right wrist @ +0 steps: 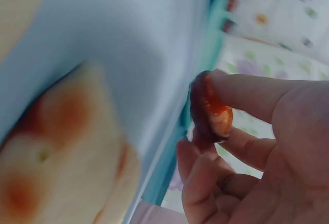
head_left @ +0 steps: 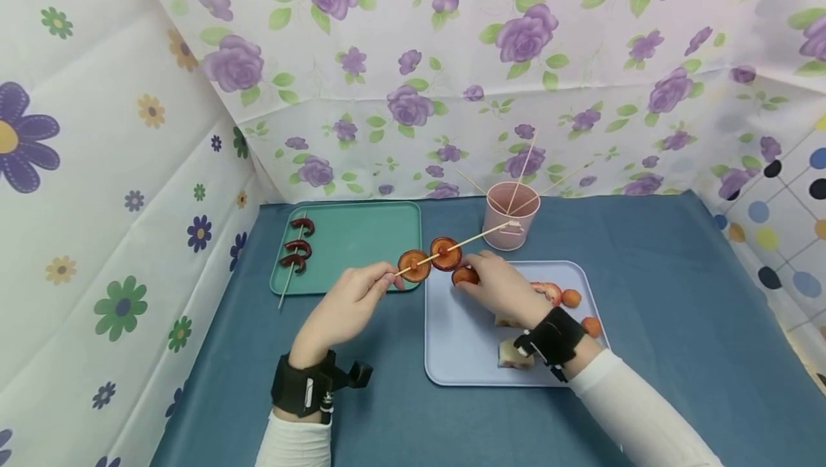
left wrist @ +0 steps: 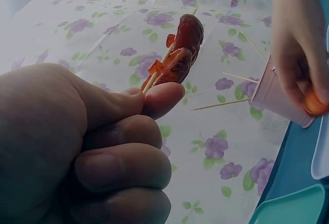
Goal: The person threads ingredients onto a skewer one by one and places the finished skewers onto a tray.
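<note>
"Left hand (head_left: pixel 355 298) nearest the left wrist camera: holding?"
"Pinching the skewer (head_left: pixel 480 236), two threaded slices (head_left: pixel 410 260) on it; the right hand (head_left: pixel 500 284) grips another slice (head_left: pixel 463 277) just beside. Piercing it squarely seems best."

White sleeves (head_left: pixel 645 413), black wrist straps (head_left: pixel 298 387)

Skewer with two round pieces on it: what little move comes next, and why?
Probably the right hand should bring its round piece to the free tip of the skewer: the left hand grips near the other end, two pieces are threaded, and bare length remains.
</note>
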Motion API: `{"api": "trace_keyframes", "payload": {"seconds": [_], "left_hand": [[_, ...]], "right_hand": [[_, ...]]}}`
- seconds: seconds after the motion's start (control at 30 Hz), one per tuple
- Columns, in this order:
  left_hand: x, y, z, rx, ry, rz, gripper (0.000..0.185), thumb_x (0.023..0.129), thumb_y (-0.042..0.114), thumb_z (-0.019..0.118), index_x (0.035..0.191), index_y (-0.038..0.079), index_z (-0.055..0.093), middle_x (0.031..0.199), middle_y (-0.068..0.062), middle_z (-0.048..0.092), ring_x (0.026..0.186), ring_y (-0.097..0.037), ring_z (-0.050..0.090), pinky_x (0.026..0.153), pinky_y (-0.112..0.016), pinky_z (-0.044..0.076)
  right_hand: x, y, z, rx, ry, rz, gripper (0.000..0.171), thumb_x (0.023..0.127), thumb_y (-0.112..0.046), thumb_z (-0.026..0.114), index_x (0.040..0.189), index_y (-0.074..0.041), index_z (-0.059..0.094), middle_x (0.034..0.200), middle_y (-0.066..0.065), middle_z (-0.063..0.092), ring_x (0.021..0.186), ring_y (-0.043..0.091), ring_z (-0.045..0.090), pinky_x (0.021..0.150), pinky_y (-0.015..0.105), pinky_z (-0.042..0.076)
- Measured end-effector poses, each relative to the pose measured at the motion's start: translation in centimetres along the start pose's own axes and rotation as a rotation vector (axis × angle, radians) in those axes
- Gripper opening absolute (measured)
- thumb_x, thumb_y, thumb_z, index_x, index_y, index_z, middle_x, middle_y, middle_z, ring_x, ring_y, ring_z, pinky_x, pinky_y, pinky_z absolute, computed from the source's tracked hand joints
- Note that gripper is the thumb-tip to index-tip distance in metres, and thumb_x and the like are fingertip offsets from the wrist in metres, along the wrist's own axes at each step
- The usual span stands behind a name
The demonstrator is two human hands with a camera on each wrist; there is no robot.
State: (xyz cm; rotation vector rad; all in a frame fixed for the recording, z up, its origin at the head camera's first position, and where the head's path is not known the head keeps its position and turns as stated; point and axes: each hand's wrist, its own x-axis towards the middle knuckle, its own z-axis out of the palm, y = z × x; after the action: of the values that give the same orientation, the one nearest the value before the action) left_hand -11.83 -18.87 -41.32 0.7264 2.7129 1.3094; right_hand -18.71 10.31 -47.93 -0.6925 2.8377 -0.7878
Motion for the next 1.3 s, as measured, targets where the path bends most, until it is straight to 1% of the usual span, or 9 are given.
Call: {"api": "trace_keyframes", "payload": {"seconds": [0.17, 0.3, 0.4, 0.53, 0.7, 0.9, 1.0, 1.13, 1.3], "left_hand": [[0.1, -0.2, 0.0, 0.004, -0.01, -0.007, 0.031, 0.118, 0.021, 0.046, 0.111, 0.011, 0.074, 0.077, 0.003, 0.053, 0.069, -0.016, 0.047, 0.071, -0.037, 0.043], [0.1, -0.2, -0.1, 0.008, -0.01, -0.012, 0.032, 0.118, 0.021, 0.046, 0.111, 0.009, 0.075, 0.087, 0.002, 0.063, 0.073, -0.017, 0.05, 0.073, -0.038, 0.044], [0.2, -0.2, -0.1, 0.005, -0.011, -0.007, 0.03, 0.117, 0.02, 0.047, 0.111, 0.01, 0.075, 0.085, 0.003, 0.062, 0.071, -0.015, 0.049, 0.071, -0.037, 0.043], [0.3, -0.4, 0.3, 0.007, -0.013, 0.008, 0.027, 0.117, 0.018, 0.049, 0.11, 0.013, 0.074, 0.073, 0.005, 0.047, 0.064, -0.013, 0.041, 0.067, -0.035, 0.041], [0.2, -0.4, 0.6, 0.012, -0.03, 0.018, 0.026, 0.117, 0.017, 0.049, 0.108, 0.015, 0.073, 0.072, 0.005, 0.044, 0.061, -0.011, 0.039, 0.065, -0.034, 0.04], [0.3, -0.4, 0.7, 0.024, -0.049, 0.024, 0.025, 0.116, 0.016, 0.049, 0.107, 0.015, 0.072, 0.075, 0.005, 0.047, 0.063, -0.011, 0.04, 0.065, -0.034, 0.04], [0.4, -0.3, 0.8, 0.025, -0.058, 0.025, 0.024, 0.116, 0.016, 0.05, 0.108, 0.014, 0.072, 0.075, 0.006, 0.05, 0.064, -0.012, 0.042, 0.065, -0.034, 0.041], [0.5, -0.2, 1.0, 0.037, -0.072, 0.027, 0.023, 0.116, 0.017, 0.051, 0.108, 0.014, 0.073, 0.076, 0.006, 0.051, 0.065, -0.011, 0.044, 0.066, -0.034, 0.042], [0.6, 0.0, 1.3, 0.057, -0.087, 0.026, 0.023, 0.115, 0.017, 0.051, 0.109, 0.014, 0.073, 0.076, 0.007, 0.051, 0.066, -0.011, 0.044, 0.066, -0.034, 0.043]], "right_hand": [[-1.9, 0.3, -0.8, 0.293, 0.029, 0.051, 0.043, 0.102, -0.037, 0.077, 0.132, -0.007, 0.072, 0.107, 0.006, 0.064, 0.093, 0.022, 0.058, 0.08, 0.039, 0.047], [-3.5, 0.3, -1.4, 0.542, 0.051, 0.118, 0.047, 0.105, -0.041, 0.072, 0.138, -0.008, 0.067, 0.111, 0.007, 0.067, 0.098, 0.029, 0.061, 0.082, 0.037, 0.049], [-4.0, 0.5, -1.9, 0.746, 0.092, 0.169, 0.048, 0.107, -0.038, 0.069, 0.144, -0.008, 0.062, 0.109, 0.009, 0.066, 0.089, 0.027, 0.059, 0.074, 0.031, 0.047], [-4.1, 0.9, -2.2, 1.056, 0.229, 0.222, 0.046, 0.109, -0.033, 0.066, 0.147, -0.007, 0.058, 0.106, 0.004, 0.062, 0.081, 0.016, 0.052, 0.067, 0.025, 0.043], [-4.2, 1.2, -2.3, 1.375, 0.416, 0.217, 0.042, 0.11, -0.027, 0.064, 0.146, -0.005, 0.058, 0.103, -0.002, 0.064, 0.086, 0.009, 0.057, 0.072, 0.018, 0.05], [-4.7, 1.4, -3.1, 1.471, 0.461, 0.24, 0.04, 0.113, -0.041, 0.053, 0.136, -0.008, 0.059, 0.097, 0.0, 0.061, 0.083, 0.008, 0.057, 0.072, 0.016, 0.05], [-4.9, 1.4, -3.6, 1.454, 0.469, 0.24, 0.043, 0.115, -0.039, 0.05, 0.143, -0.007, 0.055, 0.1, 0.001, 0.061, 0.085, 0.009, 0.057, 0.073, 0.016, 0.051], [-5.1, 1.4, -4.0, 1.321, 0.472, 0.231, 0.049, 0.115, -0.037, 0.052, 0.152, -0.004, 0.053, 0.103, 0.004, 0.059, 0.081, 0.011, 0.055, 0.069, 0.018, 0.048], [-5.3, 1.7, -4.2, 1.191, 0.473, 0.211, 0.052, 0.114, -0.039, 0.053, 0.154, -0.006, 0.056, 0.105, 0.006, 0.055, 0.078, 0.012, 0.052, 0.067, 0.019, 0.047]]}}
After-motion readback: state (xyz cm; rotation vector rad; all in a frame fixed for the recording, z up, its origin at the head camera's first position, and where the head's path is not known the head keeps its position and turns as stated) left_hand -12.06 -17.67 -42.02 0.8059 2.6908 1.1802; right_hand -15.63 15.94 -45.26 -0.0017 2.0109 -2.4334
